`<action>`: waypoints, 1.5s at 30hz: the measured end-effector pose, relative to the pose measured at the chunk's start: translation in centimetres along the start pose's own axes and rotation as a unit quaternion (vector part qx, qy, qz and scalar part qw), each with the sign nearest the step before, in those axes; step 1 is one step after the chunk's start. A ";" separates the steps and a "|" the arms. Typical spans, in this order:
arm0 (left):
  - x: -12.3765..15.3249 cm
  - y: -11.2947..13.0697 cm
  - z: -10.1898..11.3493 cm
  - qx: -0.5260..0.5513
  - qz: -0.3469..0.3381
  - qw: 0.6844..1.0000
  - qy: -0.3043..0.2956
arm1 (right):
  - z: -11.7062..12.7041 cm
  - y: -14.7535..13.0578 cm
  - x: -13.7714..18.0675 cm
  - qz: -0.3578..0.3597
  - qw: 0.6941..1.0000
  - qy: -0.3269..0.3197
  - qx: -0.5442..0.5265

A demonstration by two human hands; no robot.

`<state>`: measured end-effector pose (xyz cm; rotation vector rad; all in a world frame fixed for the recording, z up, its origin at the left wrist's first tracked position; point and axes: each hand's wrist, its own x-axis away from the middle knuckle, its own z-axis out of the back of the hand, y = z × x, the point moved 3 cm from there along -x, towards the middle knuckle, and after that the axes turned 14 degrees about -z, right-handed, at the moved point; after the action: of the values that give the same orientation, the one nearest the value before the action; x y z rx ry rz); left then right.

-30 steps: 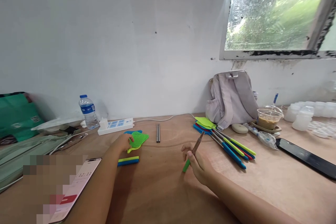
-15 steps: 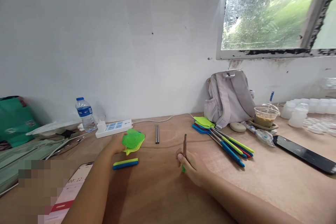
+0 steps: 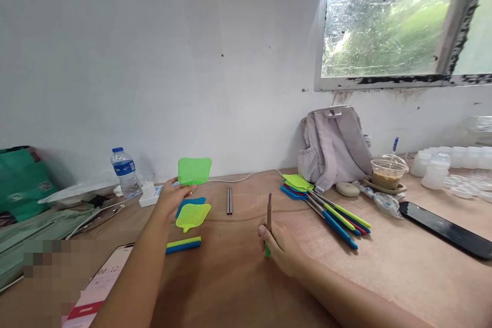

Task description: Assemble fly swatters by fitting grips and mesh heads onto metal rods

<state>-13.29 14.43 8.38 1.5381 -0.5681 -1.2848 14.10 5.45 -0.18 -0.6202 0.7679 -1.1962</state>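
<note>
My left hand (image 3: 175,196) is closed on the lower edge of a green fly swatter head (image 3: 195,170), lifted upright off the table. Beneath it on the table lie a yellow-green swatter head (image 3: 193,216) and a blue swatter head (image 3: 197,203), the yellow one overlapping the blue. Closer to me are a yellow and a blue handle grip (image 3: 183,245), side by side. My right hand (image 3: 280,248) is wrapped round a metal swatter rod (image 3: 269,210) held upright, with a green grip (image 3: 267,251) showing below the fingers. Two loose metal rods (image 3: 229,201) lie between the hands.
Several swatters (image 3: 326,210) with coloured handles lie right of my right hand. Behind them stand a backpack (image 3: 332,148) and a drink cup (image 3: 388,171). A black phone (image 3: 446,229) lies far right. At left are a water bottle (image 3: 126,174), a power strip (image 3: 149,197) and a lit phone (image 3: 96,287).
My left hand has raised the green swatter head off the pile, uncovering the yellow and blue heads. The right hand keeps its rod in nearly the same place.
</note>
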 end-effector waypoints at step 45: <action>9.9 9.6 -10.6 0.178 -0.098 0.963 -0.179 | -0.8 -0.5 -0.5 0.014 1.000 -0.001 -0.025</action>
<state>1.92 6.68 11.74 1.6926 -0.9373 -1.7024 13.03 5.79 -0.16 -0.6497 0.8042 -1.1534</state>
